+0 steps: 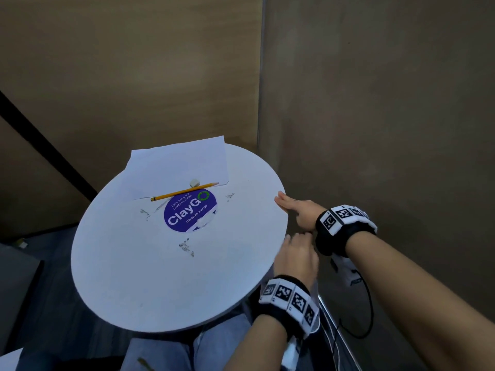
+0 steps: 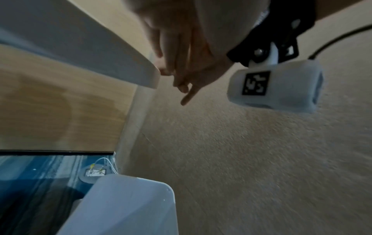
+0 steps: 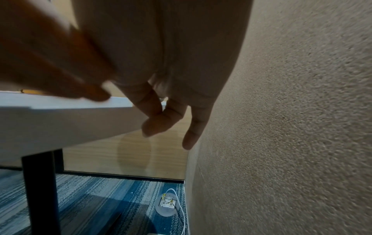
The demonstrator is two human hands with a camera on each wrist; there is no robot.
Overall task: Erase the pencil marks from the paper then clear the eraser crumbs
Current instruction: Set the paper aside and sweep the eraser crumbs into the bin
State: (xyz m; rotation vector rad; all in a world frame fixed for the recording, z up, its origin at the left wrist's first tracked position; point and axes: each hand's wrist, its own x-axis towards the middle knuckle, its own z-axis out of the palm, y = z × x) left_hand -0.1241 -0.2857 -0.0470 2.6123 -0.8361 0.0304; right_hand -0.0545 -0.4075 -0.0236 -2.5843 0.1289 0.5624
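The step in hand looks like the clearing of crumbs: the paper [image 1: 178, 167] lies at the far side of the round table [image 1: 128, 277], well beyond the fingers, with the eraser [image 1: 194, 182] and pencil [image 1: 184, 192] set down on its near edge, and I can make out no marks on it. The right hand [image 1: 297, 212] rests flat at the table's rim, fingers [image 1: 284, 202] straight and together, holding nothing. The left hand [image 1: 296, 258] sits just below and beside the rim, fingers loosely extended as if cupped to catch; it too holds nothing. Three small heaps of crumbs [image 1: 186, 247] remain on the table, away from both hands. Next, I judge, the right hand must sweep each heap to the rim and into the waiting left palm.
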